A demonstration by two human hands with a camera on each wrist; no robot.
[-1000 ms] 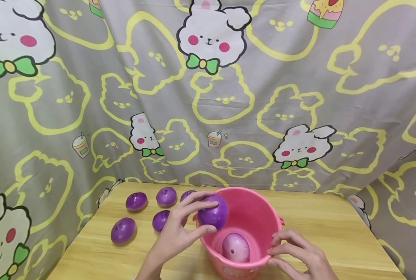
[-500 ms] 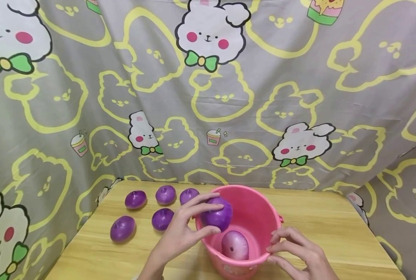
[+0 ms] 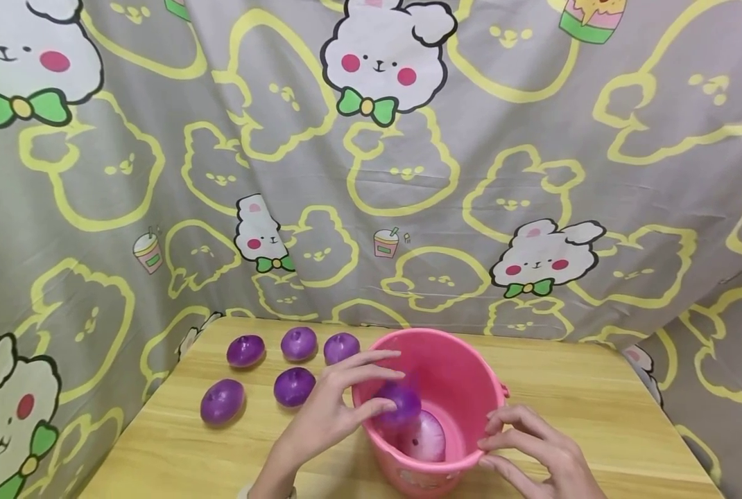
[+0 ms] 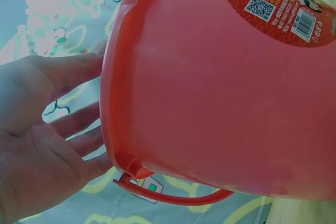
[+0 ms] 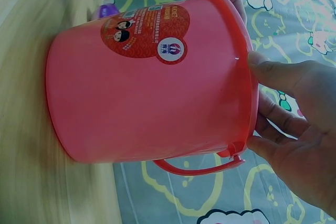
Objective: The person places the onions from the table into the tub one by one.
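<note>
A pink bucket (image 3: pixel 449 360) stands on the table. Over its left rim reaches my left hand (image 3: pixel 340 395), fingers loosely spread. Just off those fingers, a purple onion (image 3: pixel 401 405), blurred by motion, is dropping inside the bucket. Below it lies a paler purple onion (image 3: pixel 429 440), partly hidden by the falling one. My right hand (image 3: pixel 542 443) pinches the bucket's right rim between thumb and fingers. That grip also shows in the right wrist view, where the right hand (image 5: pixel 299 114) holds the rim near the handle (image 5: pixel 197 171).
Several purple onions, such as the front-left onion (image 3: pixel 222 402) and the back onion (image 3: pixel 299 344), lie on the wooden table (image 3: pixel 571 388) left of the bucket. A patterned grey curtain (image 3: pixel 421 201) hangs behind the table and along both sides.
My left hand held the onion over the bucket's left side and shifted slightly right. Now its fingers have let go and the onion is lower, inside the bucket. The right hand keeps its grip.
</note>
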